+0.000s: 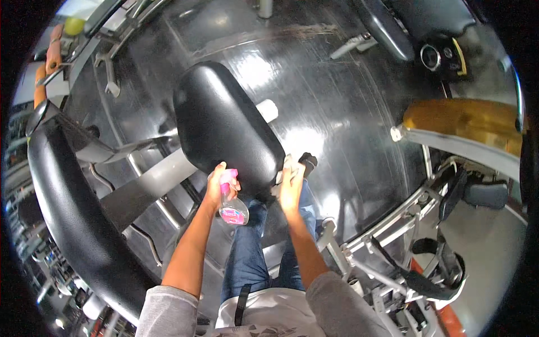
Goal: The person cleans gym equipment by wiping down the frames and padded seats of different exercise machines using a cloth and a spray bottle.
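My left hand (219, 185) grips a clear spray bottle (234, 210) with a pink trigger head and a pink label, held over the near left edge of a black padded seat (223, 122). Against the seat's near right corner, my right hand (291, 181) holds a pale cloth (283, 173), partly hidden by the fingers. The seat's glossy upholstery reflects light, and it is joined on the left to a grey metal beam (147, 187).
A long black backrest pad (80, 210) runs along the left. Metal machine frames (379, 231) and a looped black strap (438, 278) stand at right. A brown pad (459, 122) juts in from the far right. Dark flooring (337, 105) spreads beyond the seat.
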A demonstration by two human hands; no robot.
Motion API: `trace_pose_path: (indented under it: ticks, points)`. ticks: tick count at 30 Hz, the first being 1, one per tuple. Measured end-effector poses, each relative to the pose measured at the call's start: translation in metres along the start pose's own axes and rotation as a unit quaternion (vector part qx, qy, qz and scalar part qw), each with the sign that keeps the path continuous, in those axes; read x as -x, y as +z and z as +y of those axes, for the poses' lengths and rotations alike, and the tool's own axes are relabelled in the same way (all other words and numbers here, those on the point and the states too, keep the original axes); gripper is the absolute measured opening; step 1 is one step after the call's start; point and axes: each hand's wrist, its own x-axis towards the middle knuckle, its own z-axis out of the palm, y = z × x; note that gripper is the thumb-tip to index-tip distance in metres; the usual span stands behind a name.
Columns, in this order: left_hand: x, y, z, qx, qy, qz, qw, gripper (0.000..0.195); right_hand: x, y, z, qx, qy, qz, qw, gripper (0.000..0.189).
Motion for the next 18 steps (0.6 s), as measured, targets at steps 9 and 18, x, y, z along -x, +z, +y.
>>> trace_pose_path:
  ticks: [9, 18]
  points:
    - [-0.001, 0.005, 0.011, -0.075, -0.066, -0.018, 0.995, 0.058, 0.105, 0.066, 0.044, -0.169, 0.116, 0.133, 0.970, 0.038]
    - [0.000, -0.012, 0.014, -0.102, -0.059, -0.044, 0.992, 0.057, 0.035, 0.041, 0.009, -0.147, 0.070, 0.168, 0.972, 0.041]
